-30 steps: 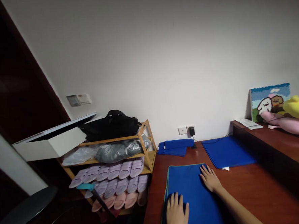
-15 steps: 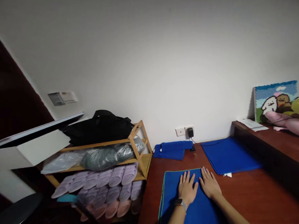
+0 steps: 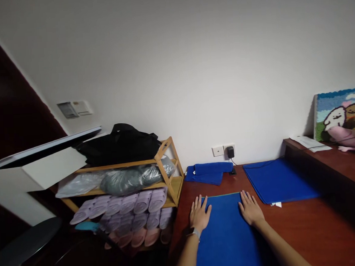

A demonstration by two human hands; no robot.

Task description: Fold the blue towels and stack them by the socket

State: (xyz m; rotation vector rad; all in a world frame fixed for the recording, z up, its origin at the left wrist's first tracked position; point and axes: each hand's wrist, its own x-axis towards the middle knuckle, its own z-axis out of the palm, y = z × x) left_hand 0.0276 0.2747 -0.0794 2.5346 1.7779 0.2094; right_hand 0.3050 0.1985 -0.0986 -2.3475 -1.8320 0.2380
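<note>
Left hand: My left hand (image 3: 199, 214) lies open and flat, palm down with the fingers spread, over the far left corner of the blue towel (image 3: 227, 238). It grips nothing. A watch (image 3: 196, 233) sits on my wrist.

Right hand: My right hand (image 3: 251, 208) lies open and flat at the towel's far right corner, also gripping nothing. My hands are apart, with the width of the towel between them.

Towel: It lies flat and smooth on the wooden bench (image 3: 306, 225), directly in front of me, and runs out of view at the bottom.

Handling: It looks light, soft and limp, so it will sag wherever it is unsupported and may slide on the polished bench. The two far corners, right under my hands, look like the best places to take hold.

Behind the towel: A folded blue cloth (image 3: 208, 173) lies on the bench, below a wall socket (image 3: 218, 151) and a black plug charger (image 3: 230, 152).

Right of the towel: A flat blue mat (image 3: 278, 181) lies on the bench. Farther along are papers (image 3: 310, 143), a wool picture (image 3: 340, 115) and a pink plush toy (image 3: 350, 136) on a raised ledge (image 3: 327, 168).

Left of the towel: A wooden rack (image 3: 171, 185) holds lilac slippers (image 3: 142, 202) and a black bag (image 3: 121, 144).
</note>
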